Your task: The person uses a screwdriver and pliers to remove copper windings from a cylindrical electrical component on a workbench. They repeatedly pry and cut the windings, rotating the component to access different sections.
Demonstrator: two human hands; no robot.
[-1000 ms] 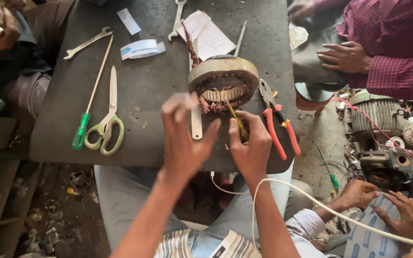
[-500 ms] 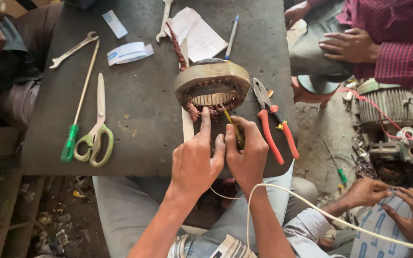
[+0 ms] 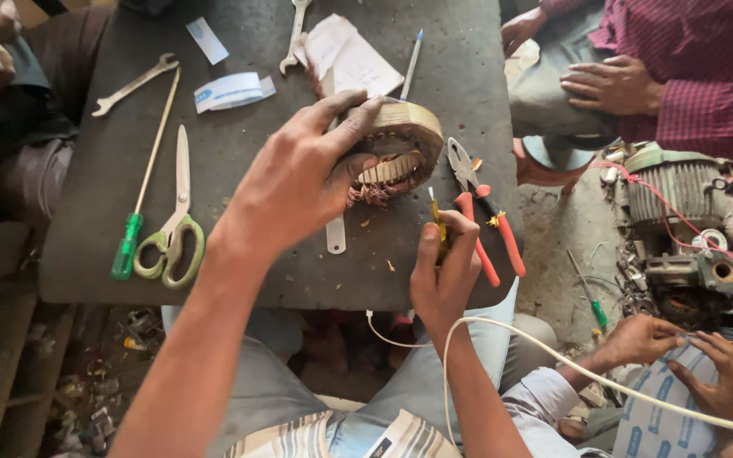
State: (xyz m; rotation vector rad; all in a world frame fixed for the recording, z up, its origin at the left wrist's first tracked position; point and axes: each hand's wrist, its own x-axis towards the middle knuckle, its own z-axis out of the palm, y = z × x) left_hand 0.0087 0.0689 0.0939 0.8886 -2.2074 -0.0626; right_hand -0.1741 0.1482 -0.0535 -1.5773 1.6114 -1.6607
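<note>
The motor stator (image 3: 400,148) is a thick ring of layered pale metal, its inner slots packed with coppery wire that frays out at the lower edge. It lies on the dark, scuffed surface (image 3: 256,187), tilted under the left hand (image 3: 299,182), whose fingers (image 3: 345,110) curl over its top rim and grip it. Just below and right of those fingers, the right hand (image 3: 443,271) pinches a thin yellow-handled tool (image 3: 439,233) between closed fingers, its tip pointing up toward the windings.

Right beside that hand lie red-handled pliers (image 3: 485,220). To the left of the left hand's fingers rest green-handled scissors (image 3: 176,225), a long green-handled screwdriver (image 3: 142,195) and a steel spanner (image 3: 133,85); above them lie folded paper (image 3: 349,55) and a pen (image 3: 411,55).

The surface is a worn grey slab over a littered floor. Other people sit around it; a grimy finned motor (image 3: 680,212) stands at right.
</note>
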